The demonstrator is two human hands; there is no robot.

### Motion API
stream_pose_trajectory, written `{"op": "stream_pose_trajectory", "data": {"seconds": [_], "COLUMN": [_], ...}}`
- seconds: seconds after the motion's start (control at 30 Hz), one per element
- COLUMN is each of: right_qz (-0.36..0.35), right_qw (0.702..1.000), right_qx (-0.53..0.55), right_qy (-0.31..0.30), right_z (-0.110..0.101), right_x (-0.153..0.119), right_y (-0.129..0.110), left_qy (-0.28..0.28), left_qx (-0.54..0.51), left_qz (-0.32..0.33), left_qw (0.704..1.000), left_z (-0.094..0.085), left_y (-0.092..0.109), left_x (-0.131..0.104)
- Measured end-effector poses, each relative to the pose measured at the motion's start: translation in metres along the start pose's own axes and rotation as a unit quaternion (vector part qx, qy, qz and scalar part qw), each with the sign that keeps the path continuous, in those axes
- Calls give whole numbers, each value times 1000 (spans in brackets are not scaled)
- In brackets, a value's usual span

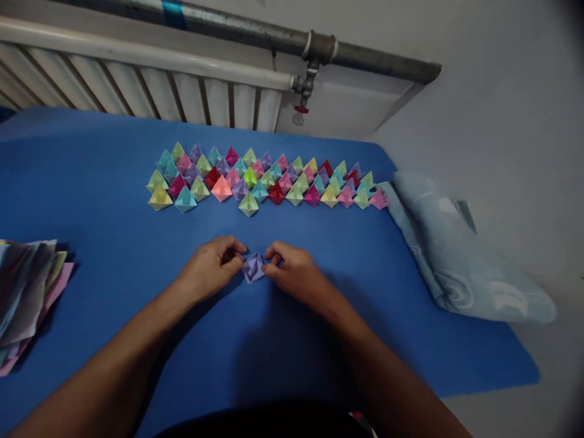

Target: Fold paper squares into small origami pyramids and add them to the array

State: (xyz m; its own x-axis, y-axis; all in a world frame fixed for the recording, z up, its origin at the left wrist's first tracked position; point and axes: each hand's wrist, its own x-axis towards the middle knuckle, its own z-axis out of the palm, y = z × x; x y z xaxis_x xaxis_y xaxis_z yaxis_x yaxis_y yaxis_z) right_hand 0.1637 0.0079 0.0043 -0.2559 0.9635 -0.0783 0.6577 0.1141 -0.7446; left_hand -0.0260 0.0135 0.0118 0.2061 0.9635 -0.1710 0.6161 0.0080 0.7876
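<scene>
Purple paper: on the blue table, in front of the paper boats; looks nearly folded.
Left hand: thumb and fingertips pinched at its left edge.
Right hand: likewise, at its right edge.
Boats: several rows, seemingly finished.
Paper stack: front-left of the boats, apparently unfolded.

- Radiator, white, ribbed; upper left.
- Grey metal pipe with blue band; across top.
- Valve, red handle; upper centre.
- Folded blanket, pale blue-green, white-patterned; right side.
</scene>
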Motion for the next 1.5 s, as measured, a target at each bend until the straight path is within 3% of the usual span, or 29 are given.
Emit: {"op": "stream_pose_trajectory", "data": {"seconds": [0.17,0.33,0.57,0.67,0.77,0.87,0.97,1.13,1.27,1.5], "right_qz": [-23,-83,-5,81,144,152,136,135,123,98], "right_qw": [998,995,986,963,918,885,871,865,882,882], "right_qx": [37,-12,76,222,357,432,465,478,454,448], "right_qy": [48,62,150,131,93,82,84,66,34,112], "right_z": [6,14,6,2,2,6,11,13,9,-5], "right_x": [2,5,11,15,16,13,8,0,-7,-3], "right_y": [-1,-5,3,3,-2,-9,-15,-23,-24,-13], "left_qy": [15,9,47,19,16,58,93,109,101,30], "left_qx": [15,25,-83,-210,-299,-323,-336,-391,-405,-455], "left_qz": [-34,-43,-20,-28,-36,-37,-25,2,-12,-81], "left_qw": [999,999,995,977,953,944,937,914,909,886], "left_z": [-2,-1,1,10,22,31,34,28,19,14], "left_y": [2,1,-6,-2,6,13,16,20,23,25], "left_x": [0,0,0,-1,-5,-8,-11,-12,-10,-6]}}
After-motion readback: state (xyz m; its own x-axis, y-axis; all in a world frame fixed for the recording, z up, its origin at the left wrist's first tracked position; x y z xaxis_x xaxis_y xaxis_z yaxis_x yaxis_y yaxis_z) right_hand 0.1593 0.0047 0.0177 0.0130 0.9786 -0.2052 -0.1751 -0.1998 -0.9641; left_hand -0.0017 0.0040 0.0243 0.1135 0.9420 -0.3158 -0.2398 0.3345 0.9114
